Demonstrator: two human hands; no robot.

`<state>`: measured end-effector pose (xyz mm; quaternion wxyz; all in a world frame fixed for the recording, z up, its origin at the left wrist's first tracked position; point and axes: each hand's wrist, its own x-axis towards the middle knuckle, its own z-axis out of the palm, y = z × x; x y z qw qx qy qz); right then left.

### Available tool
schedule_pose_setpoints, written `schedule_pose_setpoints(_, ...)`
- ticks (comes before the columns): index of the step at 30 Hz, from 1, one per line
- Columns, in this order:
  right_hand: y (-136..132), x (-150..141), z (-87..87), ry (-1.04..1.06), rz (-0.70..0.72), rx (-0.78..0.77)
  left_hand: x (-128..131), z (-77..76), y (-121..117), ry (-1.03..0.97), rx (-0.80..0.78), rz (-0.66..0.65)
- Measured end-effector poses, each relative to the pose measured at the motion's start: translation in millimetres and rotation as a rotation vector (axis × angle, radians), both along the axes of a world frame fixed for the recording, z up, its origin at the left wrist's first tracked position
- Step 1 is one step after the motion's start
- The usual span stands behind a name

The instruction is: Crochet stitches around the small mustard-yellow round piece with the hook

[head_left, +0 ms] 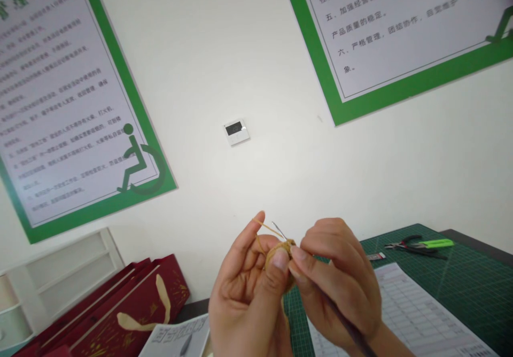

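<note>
Pinching yellow crochet [282, 245], the left hand [252, 295] hides it (partly).

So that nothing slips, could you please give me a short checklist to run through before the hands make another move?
1. Left hand secures the tan yarn piece: ok, pinched under the thumb.
2. Yarn strand is held up: ok, it runs from the raised left fingertip to the piece.
3. Right hand has the hook: ok, metal tip showing above the piece.
4. Loop is seated on the hook: cannot tell, too small.
5. Pliers are clear of both hands: ok, lying apart on the green mat.
6. Mat is free of paper: not ok, a printed sheet lies on it.
</note>
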<state>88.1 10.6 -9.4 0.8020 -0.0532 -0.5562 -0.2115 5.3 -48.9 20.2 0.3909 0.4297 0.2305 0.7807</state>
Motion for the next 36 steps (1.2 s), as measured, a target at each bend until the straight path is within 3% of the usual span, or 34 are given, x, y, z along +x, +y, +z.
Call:
schedule_pose_setpoints(2, -5.4, 0.8, -2.0, -0.015, 0.079, -0.069, 1.8, -0.8, -0.2, 0.026, 0.05, 0.04)
schedule_pose_setpoints(5, -9.0, 5.7, -3.1, 0.053, 0.318, -0.218, -1.0, -1.0, 0.5, 0.058, 0.063, 0.048)
schedule_pose_setpoints(9, -5.1, 11.4, 5.2, 0.137, 0.797, -0.543, -10.3, 0.3, 2.9, 0.092, -0.028, 0.001)
schedule_pose_setpoints(12, -0.2, 7.9, 12.7, 0.039, 1.213, -0.753, -13.2, 2.0, 3.9, 0.089, -0.057, -0.046)
schedule_pose_setpoints(14, 2.2, 2.8, 14.2, -0.023, 1.35, -0.805, -12.2, 2.7, 3.8, 0.079, -0.046, -0.054)
schedule_pose_setpoints(16, 3.7, -1.1, 12.7, -0.053, 1.344, -0.746, -9.8, 2.6, 3.4, 0.072, -0.03, -0.039)
schedule_pose_setpoints(18, 4.7, -1.6, 9.5, -0.058, 1.181, -0.609, -7.1, 1.5, 3.1, 0.067, -0.017, -0.007)
schedule_pose_setpoints(19, 5.1, -0.6, 7.7, -0.063, 1.027, -0.527, -5.9, 0.7, 2.9, 0.065, -0.007, 0.012)
schedule_pose_setpoints(21, 5.4, 2.7, 4.5, -0.083, 0.582, -0.317, -4.4, -0.6, 2.3, 0.06, 0.018, 0.031)
schedule_pose_setpoints(23, 5.5, 5.0, 2.4, -0.051, 0.15, -0.089, -4.8, -0.7, 1.0, 0.054, 0.018, -0.017)
schedule_pose_setpoints(24, 5.4, 5.2, 1.7, -0.022, 0.033, -0.006, -5.9, -0.2, 0.2, 0.046, -0.003, -0.07)
schedule_pose_setpoints(26, 5.0, 3.1, 1.5, 0.012, 0.06, 0.052, -9.6, 2.0, -1.0, 0.023, -0.076, -0.203)
schedule_pose_setpoints(30, 1.4, -5.6, 4.5, 0.027, 0.618, -0.109, -20.6, 6.1, 0.4, -0.014, -0.177, -0.388)
schedule_pose_setpoints(32, -1.4, -7.9, 6.5, 0.094, 0.808, -0.18, -25.2, 6.5, 1.6, -0.002, -0.183, -0.413)
schedule_pose_setpoints(34, -3.5, -6.6, 7.9, 0.114, 0.845, -0.215, -26.9, 6.3, 1.6, 0.021, -0.185, -0.379)
schedule_pose_setpoints(36, -3.9, -2.1, 8.3, 0.046, 0.71, -0.198, -25.1, 5.8, 0.3, 0.033, -0.182, -0.314)
